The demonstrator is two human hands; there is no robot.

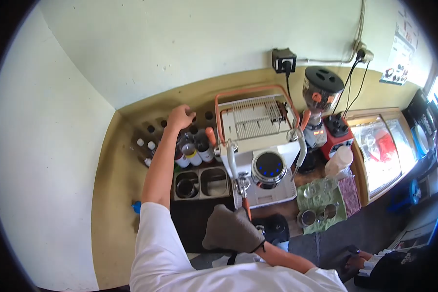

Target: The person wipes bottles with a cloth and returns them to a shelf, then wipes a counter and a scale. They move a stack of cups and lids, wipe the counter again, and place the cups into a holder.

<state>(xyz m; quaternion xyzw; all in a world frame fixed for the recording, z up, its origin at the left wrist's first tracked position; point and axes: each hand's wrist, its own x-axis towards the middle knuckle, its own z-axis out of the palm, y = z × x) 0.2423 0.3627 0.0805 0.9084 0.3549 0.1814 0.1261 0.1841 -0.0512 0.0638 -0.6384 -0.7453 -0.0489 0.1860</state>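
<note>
My left hand [181, 117] reaches to the back of the counter. Its fingers curl at a dark-topped bottle [192, 117] in the row by the wall; how firmly they grip is partly hidden. Several labelled bottles [191, 153] stand just in front of it. A grey-brown cloth or glove [231, 231] covers my right hand [250, 233], so its fingers do not show. That hand is close to the portafilter handle [246, 208] of the white espresso machine [258, 131]. A round display with blue lights is on the machine's front.
Left of the machine sits a metal two-part container [202, 183]. To the right are a coffee grinder [321, 92], a red appliance [337, 134], glasses on a green cloth [321, 194] and a glass-topped case [382, 151]. Another person's hand [357, 260] shows at lower right.
</note>
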